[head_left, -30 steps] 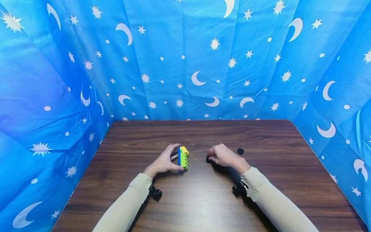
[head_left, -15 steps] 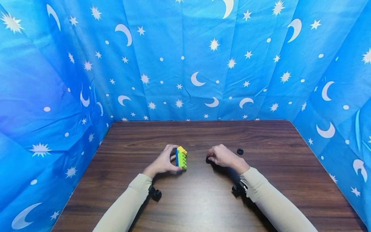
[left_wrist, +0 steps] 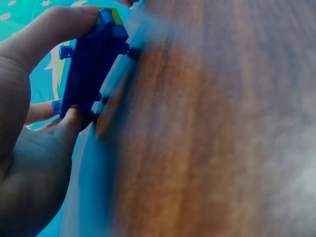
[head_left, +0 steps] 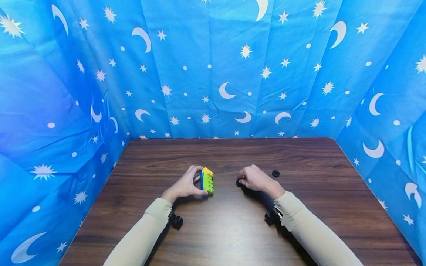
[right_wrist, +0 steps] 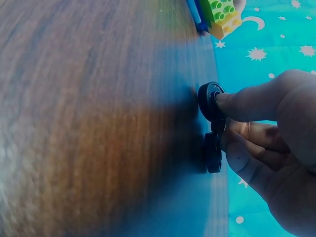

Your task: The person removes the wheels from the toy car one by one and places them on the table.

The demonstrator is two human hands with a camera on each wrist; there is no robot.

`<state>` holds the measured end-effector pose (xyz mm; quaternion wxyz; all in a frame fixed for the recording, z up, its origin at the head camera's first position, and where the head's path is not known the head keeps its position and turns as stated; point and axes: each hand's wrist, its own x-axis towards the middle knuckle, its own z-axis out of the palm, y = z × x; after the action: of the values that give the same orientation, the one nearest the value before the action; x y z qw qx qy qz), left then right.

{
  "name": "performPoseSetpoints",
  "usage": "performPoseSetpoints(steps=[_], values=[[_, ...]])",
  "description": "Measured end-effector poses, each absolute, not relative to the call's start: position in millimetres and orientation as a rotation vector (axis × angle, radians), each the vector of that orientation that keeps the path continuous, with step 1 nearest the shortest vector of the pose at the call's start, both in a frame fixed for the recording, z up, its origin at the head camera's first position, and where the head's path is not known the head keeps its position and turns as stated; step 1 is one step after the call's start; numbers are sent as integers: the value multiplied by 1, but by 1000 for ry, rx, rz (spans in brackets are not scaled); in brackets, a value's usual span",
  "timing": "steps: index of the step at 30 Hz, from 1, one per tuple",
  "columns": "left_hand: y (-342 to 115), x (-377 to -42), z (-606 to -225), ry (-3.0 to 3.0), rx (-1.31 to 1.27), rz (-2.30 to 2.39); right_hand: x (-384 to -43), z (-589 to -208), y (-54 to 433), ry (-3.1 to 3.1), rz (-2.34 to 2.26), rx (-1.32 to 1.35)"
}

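My left hand (head_left: 186, 184) grips a toy car of building bricks (head_left: 208, 181), thumb at its near end and fingertips at the far end. Green studded bricks and a yellow one sit on its blue base; the left wrist view shows the base's blue underside (left_wrist: 89, 69) with short pegs along both sides. To its right, low over the table, my right hand (head_left: 256, 178) pinches a small black wheel (right_wrist: 209, 101), mostly hidden by the fingers in the head view. Another black wheel (head_left: 276, 173) lies flat just beyond the right hand.
The brown wood-grain table (head_left: 226, 232) reaches back to a blue curtain (head_left: 199, 37) with moons and stars, which also hangs along both sides. Black wrist cameras (head_left: 176, 221) stick out beneath the forearms close to the tabletop.
My left hand has shifted the toy car slightly left and turned it, so more of its studded green top shows. The right hand stays almost still with its wheel.
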<state>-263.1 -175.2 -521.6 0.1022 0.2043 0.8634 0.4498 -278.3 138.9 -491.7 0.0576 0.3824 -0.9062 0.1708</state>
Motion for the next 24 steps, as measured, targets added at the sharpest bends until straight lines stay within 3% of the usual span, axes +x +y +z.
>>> performPoseSetpoints(steps=[12,24], values=[[-186,-263,-518,2761,678,971,-278,-490,137,-2757,504,1134],[-191,-262,-516,2745,625,943,-282,-497,136,-2770,529,1113]])
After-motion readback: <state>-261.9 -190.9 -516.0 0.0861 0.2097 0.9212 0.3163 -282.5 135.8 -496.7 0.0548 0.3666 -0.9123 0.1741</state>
